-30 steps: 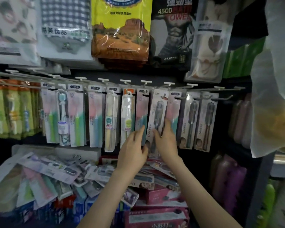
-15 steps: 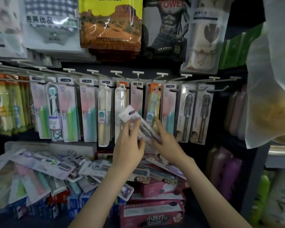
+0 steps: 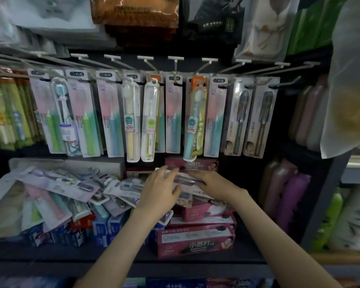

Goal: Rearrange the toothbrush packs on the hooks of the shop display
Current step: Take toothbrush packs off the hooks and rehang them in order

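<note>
Both your hands are low at the front of the shop display, holding 1 grey toothbrush pack (image 3: 186, 179) between them. The pack lies almost flat, crosswise, just above the stacked red toothpaste boxes (image 3: 195, 244) and well below the row of hooks (image 3: 176, 61). Your left hand (image 3: 160, 190) covers its left end, fingers curled forward over the top edge and thumb tucked against the near side. Your right hand (image 3: 215, 183) takes the right end, fingers stretched narrow along the card; its thumb is hidden, so how it closes underneath cannot be told. Above your hands, an orange-topped pack (image 3: 195, 113) with a blue brush hangs at the front of its hook, tilted slightly, its foot just above the topmost red box. To its left hang 2 clear tube cases (image 3: 131, 121), 1 yellow and 1 white, then pink-and-green packs (image 3: 108, 113) running on toward the left edge. To its right come 1 more pink pack and then 2 grey hanging packs (image 3: 238, 121) side by side. A loose heap of packs (image 3: 58, 183) sprawls across the shelf (image 3: 112, 254) to the left of your left wrist, over blue boxes. Bagged towels (image 3: 133, 15) hang along the top, pink and purple bottles (image 3: 287, 196) stand at the right, and a pale plastic bag (image 3: 351, 90) droops in the upper right corner.
</note>
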### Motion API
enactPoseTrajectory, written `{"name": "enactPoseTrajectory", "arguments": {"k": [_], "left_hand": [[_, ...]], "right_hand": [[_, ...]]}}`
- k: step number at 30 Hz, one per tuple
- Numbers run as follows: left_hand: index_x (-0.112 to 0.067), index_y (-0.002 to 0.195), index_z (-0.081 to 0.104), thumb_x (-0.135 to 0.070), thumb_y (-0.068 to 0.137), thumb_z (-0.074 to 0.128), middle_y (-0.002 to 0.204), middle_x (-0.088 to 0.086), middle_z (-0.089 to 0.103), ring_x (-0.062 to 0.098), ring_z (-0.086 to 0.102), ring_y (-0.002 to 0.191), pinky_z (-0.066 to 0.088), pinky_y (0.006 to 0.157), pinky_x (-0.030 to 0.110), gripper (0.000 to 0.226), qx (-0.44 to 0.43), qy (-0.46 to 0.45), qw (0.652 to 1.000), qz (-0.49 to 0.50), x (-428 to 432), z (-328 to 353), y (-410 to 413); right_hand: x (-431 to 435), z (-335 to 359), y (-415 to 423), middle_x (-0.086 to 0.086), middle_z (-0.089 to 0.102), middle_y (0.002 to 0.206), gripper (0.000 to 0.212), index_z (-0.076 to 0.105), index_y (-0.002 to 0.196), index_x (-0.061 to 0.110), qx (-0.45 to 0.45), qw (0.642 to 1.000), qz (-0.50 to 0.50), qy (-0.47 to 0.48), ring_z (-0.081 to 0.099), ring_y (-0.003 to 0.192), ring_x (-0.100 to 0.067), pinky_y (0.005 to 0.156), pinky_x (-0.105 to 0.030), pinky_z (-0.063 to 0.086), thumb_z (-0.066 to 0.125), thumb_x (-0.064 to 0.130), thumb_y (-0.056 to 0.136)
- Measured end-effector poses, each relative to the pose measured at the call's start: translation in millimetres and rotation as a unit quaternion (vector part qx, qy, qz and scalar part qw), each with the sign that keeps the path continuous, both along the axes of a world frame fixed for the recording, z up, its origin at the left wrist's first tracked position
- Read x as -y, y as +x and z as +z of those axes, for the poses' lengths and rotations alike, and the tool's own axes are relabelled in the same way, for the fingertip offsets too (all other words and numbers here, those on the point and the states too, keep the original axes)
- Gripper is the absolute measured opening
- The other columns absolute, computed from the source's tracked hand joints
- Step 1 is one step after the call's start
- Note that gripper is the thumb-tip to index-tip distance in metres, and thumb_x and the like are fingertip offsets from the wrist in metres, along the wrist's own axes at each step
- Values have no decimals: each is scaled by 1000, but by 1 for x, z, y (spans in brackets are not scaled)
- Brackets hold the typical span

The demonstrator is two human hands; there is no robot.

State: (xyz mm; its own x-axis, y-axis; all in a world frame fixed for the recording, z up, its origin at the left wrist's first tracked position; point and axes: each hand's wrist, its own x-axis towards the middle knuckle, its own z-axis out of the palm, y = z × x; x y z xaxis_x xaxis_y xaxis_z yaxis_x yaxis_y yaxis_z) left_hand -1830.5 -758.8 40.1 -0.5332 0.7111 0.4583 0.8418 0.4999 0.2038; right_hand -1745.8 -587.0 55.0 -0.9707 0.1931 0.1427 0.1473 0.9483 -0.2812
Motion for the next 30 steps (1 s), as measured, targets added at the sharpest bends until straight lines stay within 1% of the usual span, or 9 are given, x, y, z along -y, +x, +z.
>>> {"name": "enactPoseTrajectory", "arguments": {"k": [4, 6, 9, 11, 14, 16, 18, 24, 30], "left_hand": [[-25, 145, 34, -47, 97, 39, 146, 6, 38, 24, 38, 131, 36, 101, 35, 53, 26, -88, 996, 7, -3, -6, -3], [-25, 145, 34, -48, 97, 38, 146, 6, 38, 24, 38, 131, 36, 102, 35, 54, 39, -93, 995, 5, -3, -7, -2], [-22, 143, 37, -41, 98, 40, 141, 3, 43, 21, 43, 125, 40, 97, 32, 49, 29, 0, 1000, -5, -3, -4, 1], [-18, 142, 39, -34, 98, 43, 137, 3, 46, 20, 48, 120, 42, 92, 30, 47, 14, 79, 997, -10, -3, 4, 2], [-14, 138, 45, -25, 95, 49, 130, 6, 52, 22, 55, 109, 44, 81, 27, 44, -10, 166, 986, -11, -6, 19, 4], [-14, 138, 45, -22, 94, 51, 129, 7, 52, 22, 57, 103, 43, 79, 25, 44, -20, 195, 980, -14, -10, 29, 6], [-15, 141, 41, -22, 95, 50, 133, 6, 50, 21, 56, 106, 44, 81, 26, 47, -18, 210, 978, -16, -14, 38, 8], [-21, 144, 36, -26, 97, 47, 138, 1, 46, 18, 50, 118, 45, 84, 27, 48, -1, 240, 970, -26, -12, 58, 13], [-24, 144, 34, -27, 97, 45, 138, 1, 46, 17, 48, 121, 45, 90, 30, 49, 35, 242, 969, -38, -5, 70, 15]], "right_hand": [[0, -13, -3, -9, 40, 146, 41, 39, 142, 11, -1, 999, 3, 49, 38, 133, -24, 109, -28, 26, 37, 9, 100], [-4, -21, -5, -9, 46, 142, 41, 45, 139, 12, -11, 998, -11, 64, 41, 129, -25, 107, -31, 31, 40, 11, 99], [-2, -17, -2, -10, 60, 109, 25, 61, 113, 11, -142, 985, -91, 30, 55, 105, -27, 84, -36, 47, 46, 19, 95], [8, 0, 4, -4, 56, 90, 17, 55, 95, 11, -263, 955, -140, -5, 54, 88, -21, 68, -34, 46, 50, 27, 93], [26, 34, 4, -3, 52, 98, 31, 45, 109, 12, -369, 914, -164, -46, 51, 89, -20, 66, -32, 43, 52, 38, 93], [32, 54, -7, -4, 52, 112, 49, 34, 126, 15, -374, 907, -165, -100, 54, 95, -22, 69, -33, 46, 53, 44, 91], [37, 71, -20, -4, 53, 117, 55, 27, 130, 20, -378, 902, -154, -139, 56, 95, -22, 70, -35, 50, 54, 46, 90], [35, 92, -39, -9, 56, 106, 35, 35, 121, 14, -357, 905, -181, -144, 55, 83, -23, 70, -38, 52, 53, 26, 93], [32, 95, -30, -7, 60, 104, 37, 42, 118, 14, -355, 898, -158, -206, 59, 85, -21, 68, -32, 50, 59, 29, 88]]}}
